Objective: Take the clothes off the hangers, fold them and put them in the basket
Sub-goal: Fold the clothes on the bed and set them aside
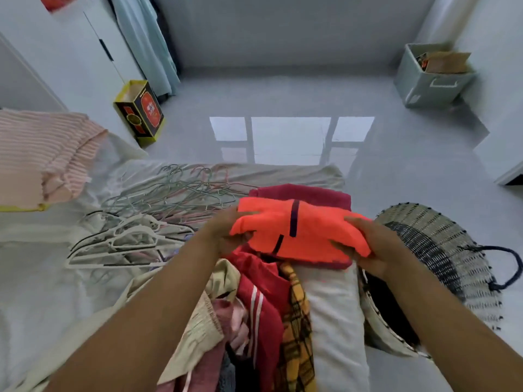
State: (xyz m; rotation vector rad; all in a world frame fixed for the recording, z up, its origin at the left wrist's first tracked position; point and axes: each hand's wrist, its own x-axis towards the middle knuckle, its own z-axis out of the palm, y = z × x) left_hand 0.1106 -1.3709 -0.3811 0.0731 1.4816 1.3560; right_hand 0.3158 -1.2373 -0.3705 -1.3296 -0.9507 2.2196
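A folded bright orange garment (300, 230) with dark stripes is held above the bed's right side. My left hand (226, 233) grips its left end, thumb on top and fingers underneath. My right hand (370, 247) grips its right end the same way. Under it lies a folded maroon garment (308, 192). The woven basket (447, 250) with a dark rope handle stands on the floor just right of the bed, its dark opening below my right forearm. A heap of unfolded clothes (263, 306), red, yellow plaid, pink and cream, lies between my arms. Empty hangers (147, 222) lie piled to the left.
A pink striped garment (42, 157) lies at the bed's far left. On the glossy floor stand a yellow and black gift bag (140, 111) and a grey storage box (433, 77) near the right wall. A white wardrobe (70, 46) is at the left.
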